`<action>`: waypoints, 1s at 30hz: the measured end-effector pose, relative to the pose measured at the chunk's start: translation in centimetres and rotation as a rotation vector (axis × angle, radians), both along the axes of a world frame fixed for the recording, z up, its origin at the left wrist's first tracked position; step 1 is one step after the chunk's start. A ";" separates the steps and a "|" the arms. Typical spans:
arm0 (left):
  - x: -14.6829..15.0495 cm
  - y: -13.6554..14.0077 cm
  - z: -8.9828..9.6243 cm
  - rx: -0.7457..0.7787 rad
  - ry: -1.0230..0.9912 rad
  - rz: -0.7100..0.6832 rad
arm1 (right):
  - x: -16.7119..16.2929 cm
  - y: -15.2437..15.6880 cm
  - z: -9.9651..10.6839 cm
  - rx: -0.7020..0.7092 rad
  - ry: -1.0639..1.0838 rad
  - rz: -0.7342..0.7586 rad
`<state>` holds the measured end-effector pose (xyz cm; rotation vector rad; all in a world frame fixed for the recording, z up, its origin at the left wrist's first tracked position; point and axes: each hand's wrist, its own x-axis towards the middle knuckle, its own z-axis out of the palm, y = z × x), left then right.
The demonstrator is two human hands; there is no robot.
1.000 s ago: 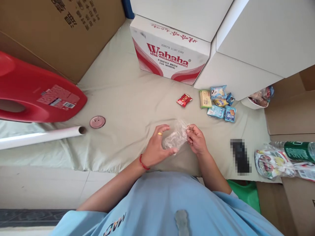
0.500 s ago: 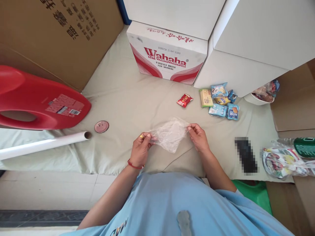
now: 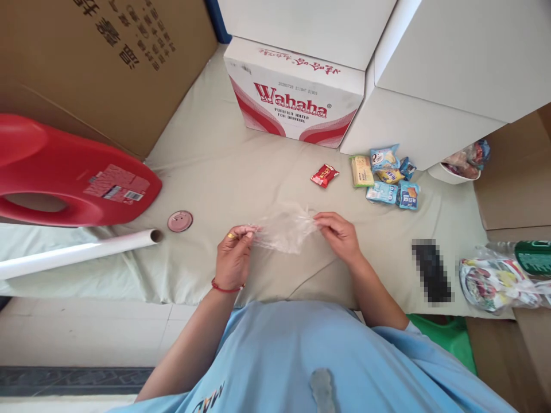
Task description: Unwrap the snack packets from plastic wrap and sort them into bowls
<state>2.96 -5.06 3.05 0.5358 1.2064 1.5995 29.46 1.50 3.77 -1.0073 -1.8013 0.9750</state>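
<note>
A thin clear plastic bag [image 3: 284,230] is stretched between my two hands, just above the cloth-covered surface. My left hand [image 3: 235,255], with a gold ring and a red bracelet, pinches its left end. At the opposite end, the fingers of my right hand [image 3: 340,235] are closed on the bag's upper right edge. Beyond the bag lies a small red snack packet [image 3: 325,176]. Several wrapped snacks [image 3: 387,176] are grouped to its right, touching neither hand. Left of my left hand is a round brown button-like disc [image 3: 179,221].
A Wahaha water carton [image 3: 293,106] stands at the back. On the left are a red jug [image 3: 77,172], a white tube [image 3: 81,255] and a large cardboard box [image 3: 94,69]. A pixelated dark object [image 3: 431,271], a colourful plastic-wrapped package [image 3: 491,281] and a white bowl [image 3: 451,174] sit on the right.
My left hand has moved left and slightly up, and my right hand a little left. The bag between them has shifted left and its lower part hangs less far down.
</note>
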 end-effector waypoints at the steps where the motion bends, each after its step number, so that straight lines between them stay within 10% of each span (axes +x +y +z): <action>1: -0.7 0.0 0.0 0.007 -0.018 0.025 | 0.6 0.3 0.3 -0.023 0.034 -0.035; 12: -4.0 0.2 -0.8 0.123 0.071 0.092 | 8.1 0.9 0.1 0.001 -0.246 -0.138; 18: -4.1 -0.9 -0.1 0.224 0.582 -0.042 | 7.4 0.7 2.0 0.066 -0.294 -0.484; 25: -1.6 -2.1 3.6 0.566 1.270 -0.508 | -1.9 -0.1 2.9 0.129 -0.359 0.237; 30: -1.3 -2.9 3.6 0.335 1.169 -0.899 | -4.9 -0.1 -0.4 0.139 -0.590 0.376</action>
